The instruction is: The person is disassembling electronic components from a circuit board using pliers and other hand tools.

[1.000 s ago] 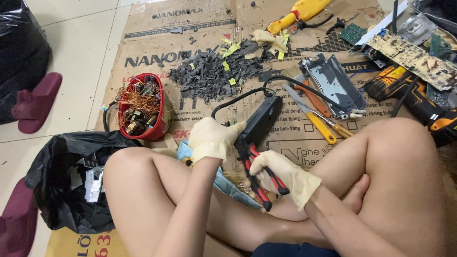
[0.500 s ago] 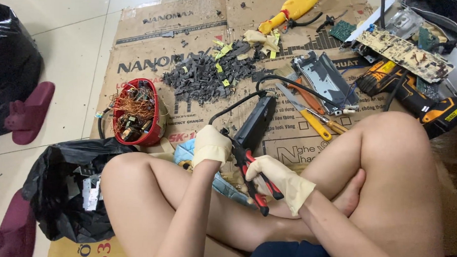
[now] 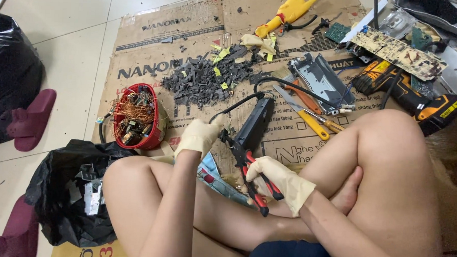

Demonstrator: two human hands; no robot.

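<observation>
I sit cross-legged on flattened cardboard (image 3: 155, 45). My right hand (image 3: 280, 182), in a cream glove, is closed around the red-and-black handles of a pair of pliers (image 3: 251, 176). The plier jaws point up to a black power adapter (image 3: 255, 123) with a black cable (image 3: 285, 86) looping away from it. My left hand (image 3: 200, 136), also gloved, rests by the adapter's near end beside the plier jaws. Whether its fingers pinch the cable or the adapter I cannot tell.
A red bowl (image 3: 153, 136) of copper wire sits left, a black bag (image 3: 67, 188) of scrap below it. A pile of dark fragments (image 3: 205, 79), a utility knife (image 3: 302, 113), a screwdriver (image 3: 315, 111), a metal bracket (image 3: 319, 78), a circuit board (image 3: 398, 51) and a cordless drill (image 3: 417, 99) lie ahead.
The view has shifted slightly. My hands have kept their hold, with pliers and adapter staying together in front of my legs.
</observation>
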